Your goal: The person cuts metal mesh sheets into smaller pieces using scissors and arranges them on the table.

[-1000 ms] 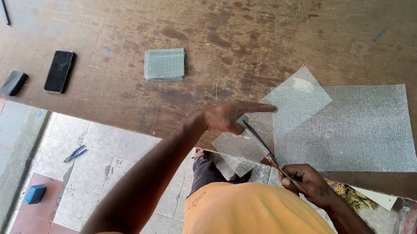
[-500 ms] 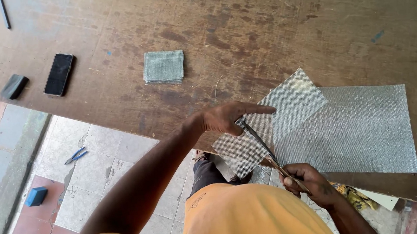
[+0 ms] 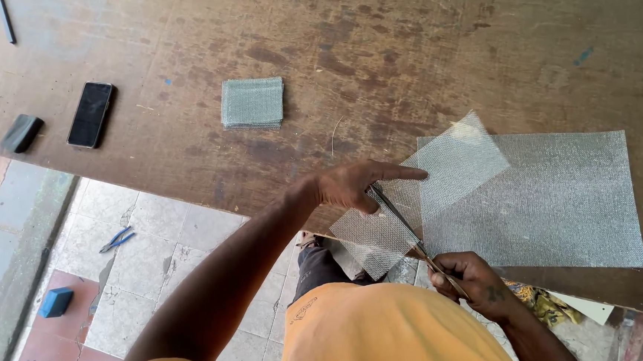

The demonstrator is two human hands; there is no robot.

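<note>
Not much has moved since the earlier pictures: the left hand [image 3: 359, 184] still lies in the same spot on the mesh, and the scissors [image 3: 413, 240] sit almost where they were, with the right hand [image 3: 470, 281] a tiny bit lower. The left hand is in the middle of the frame, flat and spread out, with one finger pointing to the right. It presses down on a small mesh piece [image 3: 441, 188] that lies tilted, with one corner up and to the right. The right hand is low in the frame, right of the middle, and its fingers are curled tight around the handles of the scissors. The thin blades run up and to the left from that hand, across the small mesh piece, and their tip is just beside the left thumb. I cannot tell if the blades are open or closed. The small piece lies partly on top of a big mesh sheet [image 3: 553, 203], which fills the right side of the frame on the table [image 3: 403, 56]. Part of the small piece hangs over the near edge of the table. A neat stack of mesh squares [image 3: 252, 101] sits above and left of the middle, well apart from the hands. A phone [image 3: 90, 114] and a small dark block [image 3: 22, 133] lie at the upper left. On the tiled floor at the lower left are blue pliers [image 3: 117, 239] and a blue block [image 3: 55, 301].
</note>
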